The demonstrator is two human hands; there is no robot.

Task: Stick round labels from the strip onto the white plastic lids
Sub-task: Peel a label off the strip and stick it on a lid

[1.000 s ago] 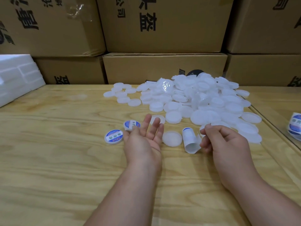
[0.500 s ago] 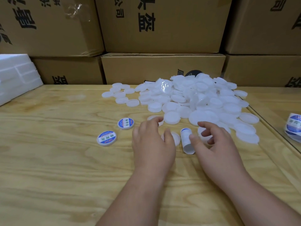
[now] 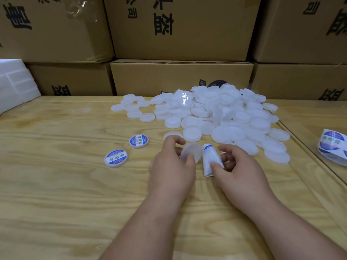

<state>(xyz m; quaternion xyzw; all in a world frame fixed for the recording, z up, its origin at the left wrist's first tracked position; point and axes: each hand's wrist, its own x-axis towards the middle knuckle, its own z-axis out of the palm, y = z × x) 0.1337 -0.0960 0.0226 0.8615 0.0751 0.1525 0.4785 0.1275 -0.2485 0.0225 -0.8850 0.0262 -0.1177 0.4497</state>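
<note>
**Lid in one hand, label strip in the other**

Head view: the left hand [image 3: 171,171] pinches a plain round white plastic lid [image 3: 191,152] between curled thumb and fingers, tilted up off the pale plywood table [image 3: 56,184]. Just beside it, the right hand [image 3: 242,175] curls round a rolled white label strip with a blue edge [image 3: 209,158]. A heap of bare white lids [image 3: 216,117] lies behind. Two lids bearing blue round labels [image 3: 116,158] sit to the left, apart. Brown cardboard boxes [image 3: 180,29] stand along the back.
</note>
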